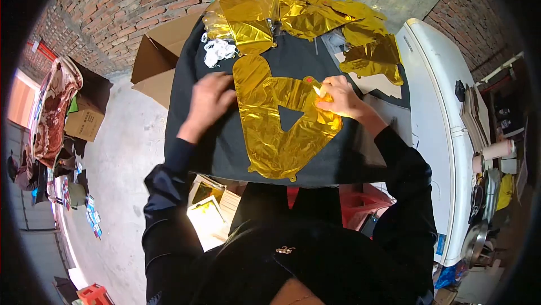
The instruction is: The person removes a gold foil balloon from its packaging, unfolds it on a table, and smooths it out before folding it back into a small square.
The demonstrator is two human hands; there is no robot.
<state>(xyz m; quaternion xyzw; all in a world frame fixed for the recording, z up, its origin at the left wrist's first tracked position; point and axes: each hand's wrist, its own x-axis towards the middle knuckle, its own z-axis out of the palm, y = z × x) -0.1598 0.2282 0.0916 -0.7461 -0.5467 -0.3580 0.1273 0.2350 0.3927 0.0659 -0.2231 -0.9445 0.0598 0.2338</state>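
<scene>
A flat gold foil balloon [265, 147] with a triangular opening in it lies on the black-covered table [220, 153] before me. My right hand [341, 99] is closed on the balloon's right part, which crumples under the fingers. A small pale spot shows at the fingertips, too bright to make out. Close to the balloon's upper left edge is my left hand [209, 101], smeared by motion, and its grip does not show clearly. A small red mark sits on the foil just beside my right fingers.
More gold foil balloons [315, 15] lie along the table's far edge, beside a bundle of white string [218, 52]. An open cardboard box [158, 63] stands to the left. A white refrigerator [431, 130] borders the right side. Below the front edge is a box [211, 209] containing gold pieces.
</scene>
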